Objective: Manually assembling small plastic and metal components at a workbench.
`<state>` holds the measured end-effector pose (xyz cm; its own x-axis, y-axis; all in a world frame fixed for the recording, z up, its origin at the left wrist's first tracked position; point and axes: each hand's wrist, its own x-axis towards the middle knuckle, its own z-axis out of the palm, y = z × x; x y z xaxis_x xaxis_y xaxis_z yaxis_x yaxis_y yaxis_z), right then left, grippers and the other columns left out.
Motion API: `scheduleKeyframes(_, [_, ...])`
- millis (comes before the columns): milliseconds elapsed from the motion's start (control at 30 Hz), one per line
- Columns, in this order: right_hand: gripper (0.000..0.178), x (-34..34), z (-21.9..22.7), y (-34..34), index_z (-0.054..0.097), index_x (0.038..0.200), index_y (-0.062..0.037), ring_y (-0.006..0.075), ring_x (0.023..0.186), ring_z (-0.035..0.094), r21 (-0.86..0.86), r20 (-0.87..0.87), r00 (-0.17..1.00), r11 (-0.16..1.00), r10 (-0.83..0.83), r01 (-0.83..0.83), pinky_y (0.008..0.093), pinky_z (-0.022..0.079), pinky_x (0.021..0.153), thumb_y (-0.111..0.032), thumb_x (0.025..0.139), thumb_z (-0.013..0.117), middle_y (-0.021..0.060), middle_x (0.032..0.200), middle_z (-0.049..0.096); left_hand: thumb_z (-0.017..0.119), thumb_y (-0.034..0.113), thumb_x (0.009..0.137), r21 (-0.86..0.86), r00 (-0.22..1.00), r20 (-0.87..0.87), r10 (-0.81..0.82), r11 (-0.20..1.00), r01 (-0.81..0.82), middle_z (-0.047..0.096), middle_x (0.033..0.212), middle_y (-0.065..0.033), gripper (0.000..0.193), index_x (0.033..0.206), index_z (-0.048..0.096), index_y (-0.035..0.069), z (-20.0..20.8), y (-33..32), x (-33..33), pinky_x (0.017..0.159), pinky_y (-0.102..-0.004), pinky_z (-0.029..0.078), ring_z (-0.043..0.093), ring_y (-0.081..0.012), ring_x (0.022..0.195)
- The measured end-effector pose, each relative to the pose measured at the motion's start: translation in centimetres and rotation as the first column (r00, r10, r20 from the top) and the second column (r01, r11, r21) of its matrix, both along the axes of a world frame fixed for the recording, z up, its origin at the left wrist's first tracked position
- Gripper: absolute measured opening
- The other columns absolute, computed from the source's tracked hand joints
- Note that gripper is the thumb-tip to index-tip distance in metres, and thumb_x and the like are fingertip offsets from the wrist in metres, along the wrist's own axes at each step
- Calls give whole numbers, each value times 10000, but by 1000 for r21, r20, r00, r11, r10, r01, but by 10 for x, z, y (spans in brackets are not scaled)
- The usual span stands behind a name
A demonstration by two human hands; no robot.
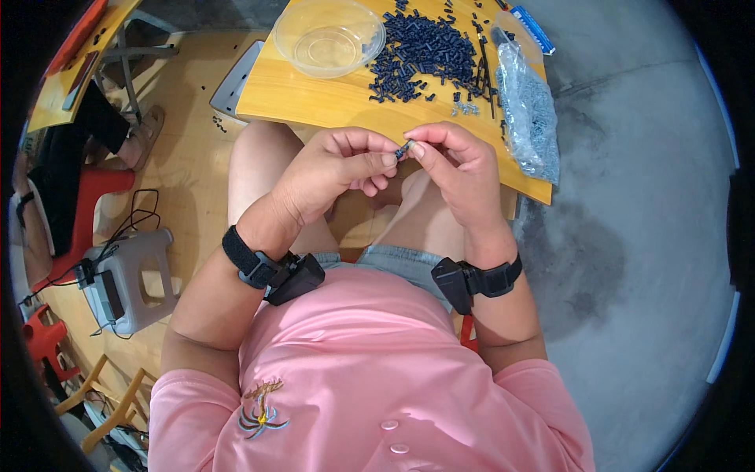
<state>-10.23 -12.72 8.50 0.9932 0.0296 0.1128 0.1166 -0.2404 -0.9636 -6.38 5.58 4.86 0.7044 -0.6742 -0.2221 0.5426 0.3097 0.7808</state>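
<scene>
Both my hands meet above my lap, at the near edge of the yellow table. My left hand (346,164) pinches a small dark blue plastic piece (400,152) between thumb and forefinger. At its other end, the thumb and forefinger of my right hand (458,164) are closed on a tiny pale piece (410,145), mostly hidden by the fingertips. A large heap of similar dark pieces (425,51) lies on the table beyond my hands. Close to its near side is a small cluster of pale clear pieces (465,108).
A round clear plastic tub (330,39) stands left of the heap. A clear bag of small pale parts (528,118) lies along the table's right edge. A grey stool (134,275) with black cables stands on the floor at left, near another person's foot (145,138).
</scene>
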Motion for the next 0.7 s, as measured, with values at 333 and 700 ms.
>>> scheduleKeyframes(333, [115, 2, -1, -3, 637, 902, 19, 98, 747, 581, -125, 116, 993, 992, 37, -22, 220, 449, 657, 13, 792, 604, 52, 822, 616, 640, 89, 835, 38, 1000, 6, 14, 999, -14, 646, 817, -49, 198, 1014, 628, 9, 3, -1, 0, 630, -200, 485, 593, -95, 678])
scheduleKeyframes(700, [115, -1, 1, 3, 641, 900, 22, 109, 723, 578, -133, 195, 980, 991, 43, -17, 218, 444, 641, 39, 792, 606, 59, 822, 611, 622, 76, 835, -3, 999, -47, -1, 1000, 1, 649, 831, -67, 210, 1030, 623, 0, 2, 3, -1, 645, -227, 496, 601, -116, 688])
